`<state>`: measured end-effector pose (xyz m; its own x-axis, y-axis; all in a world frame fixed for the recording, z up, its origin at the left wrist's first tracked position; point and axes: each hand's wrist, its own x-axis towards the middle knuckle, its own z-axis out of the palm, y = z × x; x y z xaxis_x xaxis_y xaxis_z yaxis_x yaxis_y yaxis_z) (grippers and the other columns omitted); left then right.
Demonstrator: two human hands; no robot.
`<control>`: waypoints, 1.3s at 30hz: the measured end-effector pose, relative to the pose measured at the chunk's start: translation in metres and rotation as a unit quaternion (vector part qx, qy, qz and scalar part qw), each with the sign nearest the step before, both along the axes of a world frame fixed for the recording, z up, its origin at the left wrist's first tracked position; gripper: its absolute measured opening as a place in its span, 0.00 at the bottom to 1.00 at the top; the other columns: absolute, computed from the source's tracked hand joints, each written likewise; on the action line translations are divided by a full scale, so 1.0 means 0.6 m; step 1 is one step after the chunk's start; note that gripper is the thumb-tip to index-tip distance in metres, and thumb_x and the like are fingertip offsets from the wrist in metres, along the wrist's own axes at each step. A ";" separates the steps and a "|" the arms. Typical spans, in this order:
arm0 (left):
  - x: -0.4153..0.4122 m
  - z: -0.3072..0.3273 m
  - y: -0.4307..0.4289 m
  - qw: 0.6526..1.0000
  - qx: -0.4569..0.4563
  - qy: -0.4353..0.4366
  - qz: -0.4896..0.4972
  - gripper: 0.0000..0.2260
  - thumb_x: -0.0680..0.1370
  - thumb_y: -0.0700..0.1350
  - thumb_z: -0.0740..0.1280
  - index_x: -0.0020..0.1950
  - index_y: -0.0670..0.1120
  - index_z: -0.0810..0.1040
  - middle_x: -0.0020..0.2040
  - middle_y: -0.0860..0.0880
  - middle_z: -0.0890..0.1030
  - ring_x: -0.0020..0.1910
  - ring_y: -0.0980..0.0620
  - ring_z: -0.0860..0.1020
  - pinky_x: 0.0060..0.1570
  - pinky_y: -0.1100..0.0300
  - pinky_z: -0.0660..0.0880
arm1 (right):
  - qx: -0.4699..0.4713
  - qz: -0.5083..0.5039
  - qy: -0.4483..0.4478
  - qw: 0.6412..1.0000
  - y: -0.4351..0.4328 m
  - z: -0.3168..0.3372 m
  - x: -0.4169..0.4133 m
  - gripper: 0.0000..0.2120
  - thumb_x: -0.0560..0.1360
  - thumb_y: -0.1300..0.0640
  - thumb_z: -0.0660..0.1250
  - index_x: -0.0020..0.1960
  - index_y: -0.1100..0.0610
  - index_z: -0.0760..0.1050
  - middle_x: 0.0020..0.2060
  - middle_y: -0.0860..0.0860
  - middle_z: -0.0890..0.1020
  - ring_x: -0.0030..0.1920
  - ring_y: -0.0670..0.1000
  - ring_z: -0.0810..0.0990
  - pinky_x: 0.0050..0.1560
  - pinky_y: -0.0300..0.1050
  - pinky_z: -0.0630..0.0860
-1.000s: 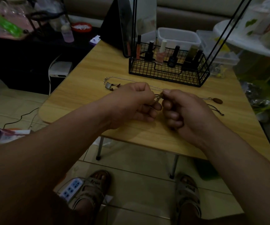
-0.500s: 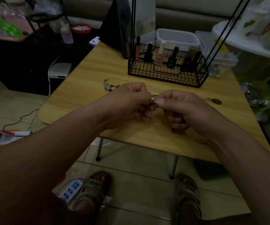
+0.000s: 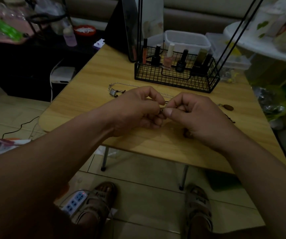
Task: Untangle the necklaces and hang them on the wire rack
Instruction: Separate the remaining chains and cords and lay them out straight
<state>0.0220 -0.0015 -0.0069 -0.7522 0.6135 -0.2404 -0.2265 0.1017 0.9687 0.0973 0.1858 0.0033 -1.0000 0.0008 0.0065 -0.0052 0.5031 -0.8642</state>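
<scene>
Tangle of thin silver chain necklace (image 3: 112, 91) and dark cord necklace with brown oval pendant (image 3: 228, 107), mid light wooden bench (image 3: 87, 104), pinched between left hand (image 3: 138, 109) and right hand (image 3: 195, 114). Likely light, limp, snag-prone; best gripped close beside knot.

table (image 3: 90, 80) light yellowish wood grain. wire rack (image 3: 173, 78) black, grid mesh. necklace chain (image 3: 121, 84) silver. oval pendant (image 3: 228, 107) brown. pink bottle (image 3: 167, 61) pale, white cap. black bottle (image 3: 181, 63) beside it. floor (image 3: 147, 195) pale beige tiles, dark grout lines. power strip (image 3: 75, 201) white, blue sockets, red light. sandals (image 3: 197, 202) grey-beige.
</scene>
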 end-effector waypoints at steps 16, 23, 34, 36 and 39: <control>0.001 -0.001 0.003 0.996 0.045 -0.065 -0.047 0.09 0.82 0.33 0.62 0.47 0.43 0.79 0.41 0.45 0.82 0.39 0.51 0.82 0.44 0.55 0.83 | -0.266 -0.032 -0.122 0.956 -0.001 -0.012 -0.010 0.08 0.83 0.55 0.65 0.47 0.55 0.77 0.33 0.49 0.76 0.26 0.44 0.63 0.25 0.38 0.56; 0.002 -0.003 0.008 0.990 0.068 -0.122 -0.024 0.07 0.82 0.39 0.60 0.49 0.43 0.78 0.44 0.45 0.82 0.38 0.54 0.80 0.42 0.58 0.82 | -0.185 -0.045 -0.058 0.980 -0.011 -0.013 -0.005 0.02 0.83 0.58 0.65 0.53 0.55 0.76 0.37 0.51 0.82 0.24 0.44 0.66 0.24 0.39 0.61; 0.000 -0.001 0.001 0.995 0.058 -0.084 -0.015 0.06 0.82 0.35 0.63 0.49 0.41 0.78 0.44 0.42 0.83 0.37 0.53 0.80 0.42 0.57 0.83 | -0.130 -0.017 -0.025 0.991 -0.007 -0.009 0.001 0.04 0.80 0.55 0.70 0.48 0.55 0.77 0.40 0.53 0.85 0.27 0.41 0.71 0.26 0.35 0.65; 0.000 0.001 0.000 0.995 0.058 -0.079 -0.013 0.06 0.83 0.35 0.63 0.49 0.41 0.78 0.43 0.43 0.83 0.37 0.52 0.81 0.42 0.57 0.83 | -0.202 -0.015 -0.069 0.977 -0.006 -0.011 0.000 0.04 0.81 0.54 0.68 0.48 0.52 0.77 0.40 0.50 0.83 0.28 0.45 0.65 0.25 0.38 0.59; 0.000 0.002 -0.001 0.995 0.047 -0.088 -0.007 0.07 0.83 0.36 0.62 0.46 0.43 0.77 0.42 0.44 0.84 0.38 0.51 0.81 0.42 0.56 0.83 | -0.312 -0.063 -0.091 0.944 -0.005 -0.012 -0.006 0.04 0.82 0.55 0.67 0.47 0.51 0.76 0.39 0.49 0.79 0.28 0.45 0.64 0.25 0.37 0.56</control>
